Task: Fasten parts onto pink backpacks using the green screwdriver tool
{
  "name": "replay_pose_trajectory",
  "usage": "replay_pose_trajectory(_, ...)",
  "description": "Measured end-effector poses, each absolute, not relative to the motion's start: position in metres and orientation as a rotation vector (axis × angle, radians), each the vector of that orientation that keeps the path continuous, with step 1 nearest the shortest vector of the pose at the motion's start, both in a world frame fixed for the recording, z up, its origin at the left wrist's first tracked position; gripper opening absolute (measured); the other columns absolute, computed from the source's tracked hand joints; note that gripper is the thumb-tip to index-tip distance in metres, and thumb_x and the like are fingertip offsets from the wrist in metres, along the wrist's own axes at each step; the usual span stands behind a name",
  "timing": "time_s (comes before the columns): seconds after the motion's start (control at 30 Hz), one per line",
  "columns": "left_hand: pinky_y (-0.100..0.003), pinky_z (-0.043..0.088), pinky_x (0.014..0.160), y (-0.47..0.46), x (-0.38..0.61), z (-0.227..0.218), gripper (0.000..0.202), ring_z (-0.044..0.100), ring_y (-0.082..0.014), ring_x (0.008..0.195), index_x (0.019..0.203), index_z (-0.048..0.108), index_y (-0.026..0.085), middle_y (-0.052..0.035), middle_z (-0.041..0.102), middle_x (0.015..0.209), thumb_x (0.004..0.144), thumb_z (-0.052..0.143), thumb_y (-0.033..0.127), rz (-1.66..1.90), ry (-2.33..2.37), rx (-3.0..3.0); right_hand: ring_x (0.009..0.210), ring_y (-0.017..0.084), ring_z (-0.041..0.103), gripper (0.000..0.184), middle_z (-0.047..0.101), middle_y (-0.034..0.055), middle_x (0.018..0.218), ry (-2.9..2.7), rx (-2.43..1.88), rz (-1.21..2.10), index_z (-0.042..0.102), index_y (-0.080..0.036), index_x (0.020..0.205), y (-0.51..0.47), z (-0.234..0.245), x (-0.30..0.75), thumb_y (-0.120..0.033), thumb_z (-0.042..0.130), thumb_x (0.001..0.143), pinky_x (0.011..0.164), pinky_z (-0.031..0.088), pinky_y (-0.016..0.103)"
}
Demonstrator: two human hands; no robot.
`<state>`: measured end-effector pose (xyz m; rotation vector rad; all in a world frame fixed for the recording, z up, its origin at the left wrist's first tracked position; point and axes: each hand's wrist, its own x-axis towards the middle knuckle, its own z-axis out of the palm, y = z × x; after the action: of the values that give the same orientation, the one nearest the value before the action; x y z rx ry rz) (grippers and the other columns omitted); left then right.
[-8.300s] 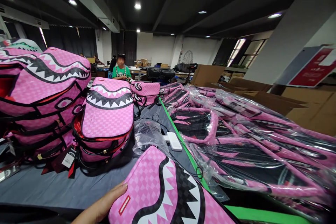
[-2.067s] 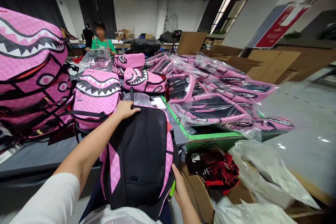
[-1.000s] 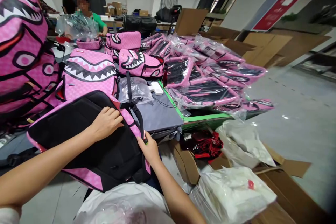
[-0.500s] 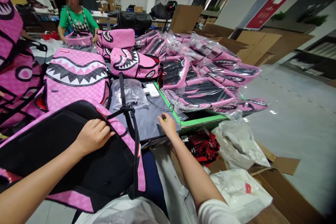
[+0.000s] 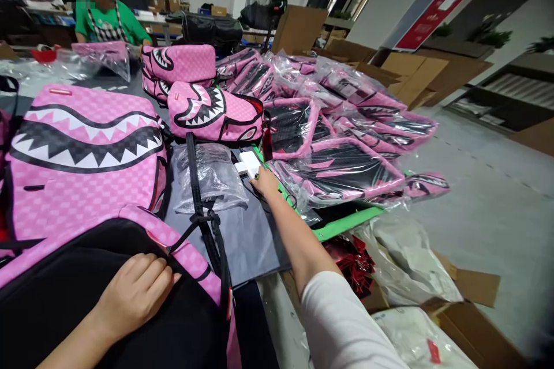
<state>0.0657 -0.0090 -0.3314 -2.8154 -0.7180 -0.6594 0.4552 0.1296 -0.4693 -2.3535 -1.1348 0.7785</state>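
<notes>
My left hand (image 5: 136, 291) lies on the black back panel of a pink checked backpack (image 5: 190, 259), fingers curled against the panel near its upper edge. The backpack lies close to me, black side up, with its dark straps (image 5: 208, 222) reaching onto the grey tabletop. My right hand (image 5: 265, 181) is stretched forward with fingers closed, at the near edge of a small white device (image 5: 250, 164). A tiny dark and greenish thing shows at its fingers, too small to name. Left of the device is a clear plastic bag (image 5: 212, 179).
Pink shark-mouth backpacks (image 5: 90, 144) stand on the left and centre. Plastic-wrapped backpacks (image 5: 346, 167) are piled at right. Below the green table edge (image 5: 346, 223) are red tassel-like items (image 5: 357, 265), plastic bags and an open carton (image 5: 480, 323). A person in green (image 5: 108, 23) works across the table.
My right hand has moved forward to the white device. My left hand stays on the backpack's black panel. The view has shifted, and the co-worker's plastic-covered item has lifted.
</notes>
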Motion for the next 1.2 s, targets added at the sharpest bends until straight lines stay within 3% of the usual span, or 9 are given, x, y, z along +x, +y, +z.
replay_pose_trajectory(0.1,-0.038,0.052,0.075,-0.008,0.063,-0.335,0.008,0.064,-0.0191,0.073,0.087,0.064,0.018,-0.0033,0.072,0.082,0.085,0.071,0.017,-0.663,-0.734,-2.831,0.127,0.033,0.055,0.044,0.067,0.0160,0.124,-1.014,-2.262,0.887,0.064,-0.017,0.112,0.129,-0.477,0.472,-0.030,0.079,0.072,0.096,0.047,0.036)
replay_pose_trajectory(0.17,-0.039,0.053,0.072,-0.008,0.061,-0.336,0.007,0.064,-0.0192,0.071,0.085,0.065,0.019,-0.0027,0.072,0.080,0.084,0.072,0.017,-0.677,-0.725,-2.839,0.109,0.029,0.066,0.036,0.072,0.0127,0.110,-0.896,-2.175,1.004,0.064,-0.018,0.110,0.125,-0.478,0.485,-0.040,0.068,0.082,0.078,0.052,0.031)
replay_pose_trajectory(0.27,-0.040,0.054,0.068,-0.008,0.061,-0.337,0.010,0.064,-0.0195,0.066,0.079,0.068,0.023,-0.0018,0.072,0.077,0.078,0.076,0.017,-0.696,-0.737,-2.855,0.077,0.022,0.071,0.040,0.073,0.0125,0.087,-0.695,-2.014,1.231,0.062,-0.016,0.109,0.116,-0.475,0.502,-0.048,0.043,0.095,0.049,0.042,0.022)
replay_pose_trajectory(0.33,-0.042,0.057,0.066,-0.008,0.063,-0.338,0.011,0.065,-0.0209,0.066,0.074,0.070,0.026,-0.0014,0.073,0.077,0.073,0.077,0.017,-0.695,-0.778,-2.862,0.066,0.021,0.069,0.043,0.072,0.0130,0.078,-0.573,-1.904,1.359,0.061,-0.016,0.107,0.110,-0.473,0.508,-0.049,0.037,0.096,0.040,0.032,0.019)
replay_pose_trajectory(0.53,-0.044,0.061,0.058,-0.007,0.065,-0.338,0.013,0.068,-0.0241,0.063,0.069,0.074,0.032,-0.0008,0.074,0.074,0.065,0.078,0.020,-0.682,-0.767,-2.836,0.060,0.021,0.066,0.041,0.073,0.0169,0.079,-0.300,-1.657,1.527,0.060,-0.016,0.107,0.104,-0.475,0.506,-0.050,0.040,0.096,0.035,0.025,0.016)
replay_pose_trajectory(0.77,-0.044,0.061,0.055,-0.007,0.063,-0.339,0.011,0.067,-0.0238,0.060,0.068,0.075,0.028,-0.0019,0.075,0.075,0.067,0.075,0.018,-0.703,-0.738,-2.870,0.066,0.017,0.067,0.042,0.073,0.0199,0.088,-0.185,-1.557,1.563,0.060,-0.007,0.111,0.106,-0.474,0.507,-0.039,0.035,0.101,0.041,0.026,0.015)
replay_pose_trajectory(1.0,-0.045,0.062,0.059,-0.011,0.059,-0.344,0.013,0.067,-0.0238,0.062,0.067,0.076,0.034,0.0005,0.074,0.074,0.063,0.078,0.022,-0.695,-0.796,-2.871,0.066,0.022,0.068,0.042,0.075,0.0174,0.088,-0.148,-1.583,1.575,0.059,-0.016,0.115,0.113,-0.478,0.512,-0.051,0.046,0.095,0.035,0.027,0.016)
replay_pose_trajectory(1.2,-0.048,0.062,0.057,-0.017,0.052,-0.355,0.020,0.069,-0.0274,0.066,0.073,0.079,0.035,-0.0008,0.076,0.080,0.056,0.079,0.025,-0.669,-0.804,-2.877,0.076,0.024,0.071,0.043,0.075,0.0222,0.099,-0.164,-1.600,1.572,0.060,-0.014,0.113,0.115,-0.484,0.517,-0.046,0.034,0.098,0.036,0.024,0.015)
